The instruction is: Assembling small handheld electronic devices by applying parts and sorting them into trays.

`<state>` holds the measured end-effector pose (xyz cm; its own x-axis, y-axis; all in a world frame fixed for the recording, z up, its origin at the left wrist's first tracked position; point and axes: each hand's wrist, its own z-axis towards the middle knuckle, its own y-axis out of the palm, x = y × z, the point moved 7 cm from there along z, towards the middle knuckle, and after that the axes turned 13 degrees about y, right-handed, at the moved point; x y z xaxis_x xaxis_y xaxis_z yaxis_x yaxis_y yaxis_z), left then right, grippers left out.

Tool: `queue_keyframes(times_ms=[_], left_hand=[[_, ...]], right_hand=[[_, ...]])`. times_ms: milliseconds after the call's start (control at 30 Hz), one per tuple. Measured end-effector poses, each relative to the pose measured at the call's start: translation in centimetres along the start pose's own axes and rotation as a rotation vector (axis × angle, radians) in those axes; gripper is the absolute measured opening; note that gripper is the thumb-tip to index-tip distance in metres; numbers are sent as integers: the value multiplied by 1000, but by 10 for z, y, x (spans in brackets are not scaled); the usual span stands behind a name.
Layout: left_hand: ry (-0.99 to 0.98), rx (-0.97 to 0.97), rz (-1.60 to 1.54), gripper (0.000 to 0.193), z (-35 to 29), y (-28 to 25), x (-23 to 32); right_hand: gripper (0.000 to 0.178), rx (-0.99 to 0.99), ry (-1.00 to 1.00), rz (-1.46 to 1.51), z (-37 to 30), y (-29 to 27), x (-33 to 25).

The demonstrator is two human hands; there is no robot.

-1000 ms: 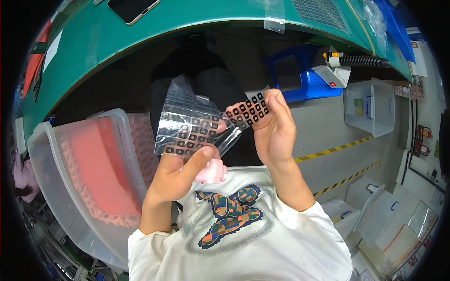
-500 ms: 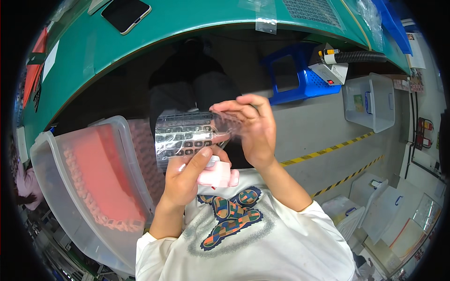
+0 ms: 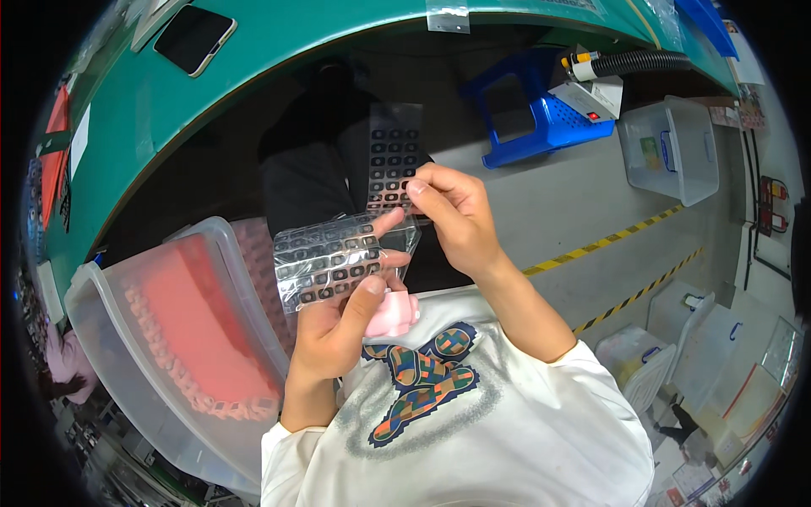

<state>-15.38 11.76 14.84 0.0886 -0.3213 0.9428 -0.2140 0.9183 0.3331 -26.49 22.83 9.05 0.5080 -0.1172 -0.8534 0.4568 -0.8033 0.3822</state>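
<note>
A clear plastic sheet (image 3: 328, 264) with rows of black rounded squares lies across my left hand (image 3: 336, 331). The same hand is closed around a small pink object (image 3: 394, 314), gripped near the thumb; its exact kind is unclear. Between thumb and fingers, my right hand (image 3: 460, 215) pinches the edge of a narrower clear strip (image 3: 394, 148), also with rows of black rounded squares. This strip stands up on the far side of the hands, its lower end meeting the larger sheet. Fingers of my left hand show behind the clear plastic.
To the left, a translucent bin (image 3: 127, 334) holds a pink sheet bordered by several small pink pieces. A green table (image 3: 279, 63) curves along the far side, with a phone (image 3: 196, 40) on it. Beyond my right hand are a blue stool (image 3: 549, 118) and another clear bin (image 3: 672, 156).
My right hand has gone from spread fingers beside the sheet to a pinch on the narrow strip, which now sticks up away from the larger sheet. The left hand keeps its hold.
</note>
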Motion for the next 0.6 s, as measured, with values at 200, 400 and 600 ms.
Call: queue_keyframes(times_ms=[200, 400, 600], left_hand=[[-40, -6, -7, 27, -6, -2, -7], [-36, -15, -1, 27, -3, 4, -9], [-121, -6, -69, 28, -12, -1, -18]], right_hand=[[16, 52, 78, 117, 1, -7, 1], [16, 77, 147, 240, 5, -8, 1], [16, 82, 139, 308, 9, -10, 0]])
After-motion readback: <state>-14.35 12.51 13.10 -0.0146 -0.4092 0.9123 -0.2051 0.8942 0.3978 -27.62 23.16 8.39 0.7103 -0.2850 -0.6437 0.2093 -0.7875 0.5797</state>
